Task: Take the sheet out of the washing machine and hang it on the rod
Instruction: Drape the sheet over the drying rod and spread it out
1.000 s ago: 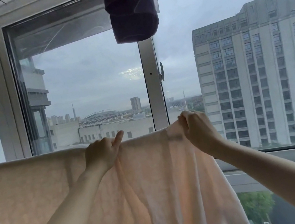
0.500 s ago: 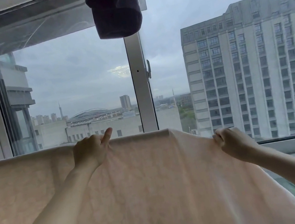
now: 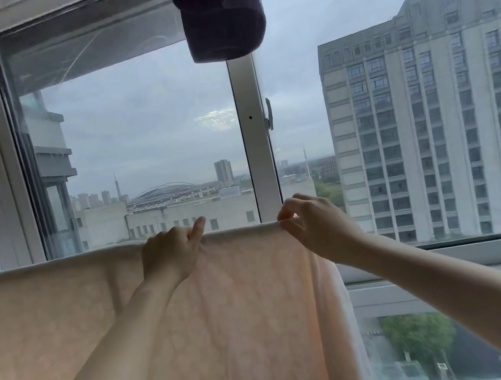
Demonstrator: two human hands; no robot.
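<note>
Pale peach sheet (image 3: 238, 324), soft matte cloth with a faint mottled print, draped over a horizontal line at about window-sill height (rod itself hidden under the fold). Top edge straight and smooth, long vertical folds below, right edge hanging free with a paler layer behind it. Left hand (image 3: 170, 253) on the top fold, fingers curled round the cloth, forefinger poking up; grip closed on the sheet. Right hand (image 3: 315, 228) at the fold near the right corner, fingertips pinching the edge, grip likewise on the sheet. Both forearms bare, reaching up from below. Above, dark navy cloth (image 3: 219, 12) hanging bunched, rounded bottom, in front of the white window frame (image 3: 258, 155). Small handle (image 3: 269, 118) on the frame's right side. Glass panes, some glare and streaks upper left. Outside: grey overcast sky, tall grey-beige high-rise (image 3: 437, 125) at right, low buildings and a domed roof far off, green treetops lower right.
</note>
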